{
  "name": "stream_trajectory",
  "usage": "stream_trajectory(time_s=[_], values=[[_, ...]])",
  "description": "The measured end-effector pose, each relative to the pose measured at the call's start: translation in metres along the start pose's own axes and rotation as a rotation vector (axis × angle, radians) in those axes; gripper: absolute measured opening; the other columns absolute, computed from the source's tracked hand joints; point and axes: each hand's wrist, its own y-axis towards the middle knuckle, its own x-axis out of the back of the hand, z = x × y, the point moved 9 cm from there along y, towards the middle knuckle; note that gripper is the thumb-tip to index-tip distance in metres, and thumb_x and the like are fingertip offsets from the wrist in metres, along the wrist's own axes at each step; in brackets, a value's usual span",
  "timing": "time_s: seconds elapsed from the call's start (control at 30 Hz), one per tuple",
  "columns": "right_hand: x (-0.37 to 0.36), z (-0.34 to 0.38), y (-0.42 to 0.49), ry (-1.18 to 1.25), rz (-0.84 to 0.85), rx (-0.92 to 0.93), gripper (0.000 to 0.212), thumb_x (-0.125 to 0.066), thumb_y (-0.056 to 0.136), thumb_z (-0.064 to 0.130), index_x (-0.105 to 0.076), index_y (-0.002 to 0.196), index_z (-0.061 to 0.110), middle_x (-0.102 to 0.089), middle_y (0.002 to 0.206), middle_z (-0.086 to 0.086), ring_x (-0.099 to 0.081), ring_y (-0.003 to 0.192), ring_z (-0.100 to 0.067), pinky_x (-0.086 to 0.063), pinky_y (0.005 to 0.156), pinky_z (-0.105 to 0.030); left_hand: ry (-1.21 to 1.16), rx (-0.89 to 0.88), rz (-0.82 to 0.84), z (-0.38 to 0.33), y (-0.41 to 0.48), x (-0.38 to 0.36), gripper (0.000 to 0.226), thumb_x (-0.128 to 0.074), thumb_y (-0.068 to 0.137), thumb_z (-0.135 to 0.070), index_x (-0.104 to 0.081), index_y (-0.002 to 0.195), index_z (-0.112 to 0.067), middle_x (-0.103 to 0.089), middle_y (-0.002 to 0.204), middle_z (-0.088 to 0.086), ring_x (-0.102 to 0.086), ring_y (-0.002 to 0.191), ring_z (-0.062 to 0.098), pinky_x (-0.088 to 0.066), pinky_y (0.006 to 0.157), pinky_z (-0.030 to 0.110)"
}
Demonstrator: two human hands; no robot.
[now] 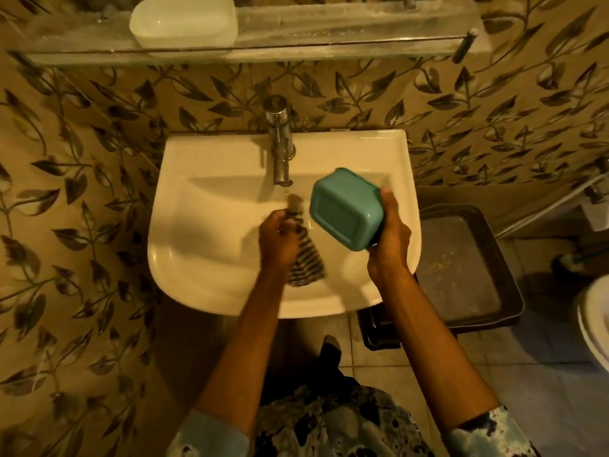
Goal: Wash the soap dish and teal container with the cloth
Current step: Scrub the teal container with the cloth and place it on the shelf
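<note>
My right hand grips the teal container over the right side of the white sink, its bottom turned up toward me and tilted. My left hand is closed on a dark striped cloth, which hangs down blurred over the basin just left of the container. Cloth and container are apart. A white soap dish rests on the glass shelf above the sink, at the upper left.
A chrome tap stands at the back middle of the sink. A dark bin with a grey lid sits on the floor right of the sink. Part of a white toilet shows at the right edge. Leaf-patterned tiles cover the walls.
</note>
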Motion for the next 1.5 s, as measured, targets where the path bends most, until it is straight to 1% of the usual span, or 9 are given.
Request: stream_trajectory(time_s=[0.23, 0.43, 0.53, 0.73, 0.87, 0.97, 1.23, 1.37, 1.5], values=[[-0.030, 0.018, -0.010, -0.516, 0.350, 0.256, 0.051, -0.083, 0.059, 0.041, -0.059, 0.090, 0.008, -0.062, 0.110, -0.020, -0.064, 0.101, -0.027, -0.056, 0.082, -0.048, -0.642, 0.323, 0.289, 0.023, 0.004, -0.005, 0.036, -0.034, 0.102, -0.019, -0.047, 0.133, -0.007, -0.057, 0.130, 0.019, -0.057, 0.117, 0.035, -0.046, 0.102, 0.048], [-0.037, 0.021, -0.026, -0.872, 0.531, 0.533, 0.092, -0.091, 0.052, 0.035, -0.033, 0.123, 0.035, -0.047, 0.118, 0.017, -0.050, 0.108, 0.005, -0.047, 0.077, -0.007, -0.600, 0.303, 0.290, 0.017, 0.005, 0.008, 0.036, -0.034, 0.101, -0.017, -0.047, 0.132, -0.004, -0.055, 0.131, 0.022, -0.058, 0.110, 0.032, -0.048, 0.096, 0.046], [-0.036, 0.033, -0.032, -0.912, 0.495, 0.766, 0.111, -0.092, 0.052, 0.030, -0.028, 0.141, 0.025, -0.045, 0.136, 0.003, -0.046, 0.124, -0.006, -0.043, 0.098, -0.018, -0.617, 0.356, 0.280, 0.026, 0.006, 0.020, 0.036, -0.037, 0.100, -0.026, -0.059, 0.118, -0.004, -0.063, 0.119, 0.018, -0.062, 0.108, 0.032, -0.046, 0.100, 0.046], [-0.030, 0.041, -0.038, -0.951, 0.434, 0.949, 0.120, -0.088, 0.059, 0.032, -0.012, 0.151, 0.022, -0.043, 0.135, -0.006, -0.045, 0.123, -0.008, -0.042, 0.099, -0.015, -0.850, 0.332, 0.345, -0.002, -0.008, 0.040, 0.049, -0.047, 0.092, -0.050, -0.053, 0.122, -0.012, -0.074, 0.090, 0.010, -0.073, 0.083, 0.025, -0.059, 0.064, 0.035], [-0.030, 0.041, -0.038, -0.973, 0.392, 0.996, 0.121, -0.085, 0.062, 0.037, -0.006, 0.152, 0.015, -0.046, 0.134, -0.001, -0.049, 0.120, -0.021, -0.047, 0.098, -0.036, -0.532, -0.024, 0.201, -0.055, -0.018, 0.060, 0.046, -0.066, 0.085, -0.021, -0.048, 0.127, -0.015, -0.065, 0.109, 0.004, -0.067, 0.096, 0.017, -0.059, 0.071, 0.029], [-0.032, 0.038, -0.039, -0.898, 0.397, 0.954, 0.121, -0.084, 0.063, 0.041, -0.005, 0.152, 0.023, -0.042, 0.135, 0.010, -0.045, 0.124, -0.010, -0.042, 0.102, -0.022, 0.098, -0.358, 0.085, -0.098, -0.040, 0.048, 0.045, -0.078, 0.073, -0.032, -0.056, 0.111, -0.026, -0.065, 0.095, -0.014, -0.065, 0.083, 0.001, -0.054, 0.064, 0.014], [-0.052, 0.040, -0.074, -0.801, 0.429, 1.237, 0.081, -0.083, 0.066, 0.035, -0.041, 0.130, 0.010, -0.047, 0.132, -0.007, -0.047, 0.125, -0.024, -0.041, 0.106, -0.038, 0.481, -0.260, -0.004, -0.095, -0.035, -0.010, 0.020, -0.061, 0.085, -0.021, -0.063, 0.102, -0.011, -0.068, 0.103, 0.008, -0.064, 0.098, 0.028, -0.050, 0.081, 0.034], [-0.046, 0.041, -0.064, -0.747, 0.441, 1.157, 0.085, -0.087, 0.063, 0.029, -0.041, 0.130, 0.005, -0.047, 0.133, -0.010, -0.048, 0.126, -0.028, -0.045, 0.104, -0.046, 0.454, -0.347, 0.318, -0.088, -0.042, -0.050, 0.013, -0.057, 0.089, -0.016, -0.064, 0.098, -0.009, -0.069, 0.093, 0.004, -0.065, 0.087, 0.019, -0.038, 0.058, 0.014], [-0.033, 0.036, -0.051, -0.675, 0.448, 1.021, 0.092, -0.088, 0.062, 0.024, -0.037, 0.138, 0.015, -0.048, 0.137, -0.010, -0.049, 0.128, -0.025, -0.046, 0.104, -0.043, 0.488, -0.350, 0.787, -0.081, -0.046, -0.069, 0.030, -0.061, 0.086, -0.008, -0.066, 0.114, -0.017, -0.071, 0.109, 0.005, -0.066, 0.099, 0.018, -0.053, 0.084, 0.029]])
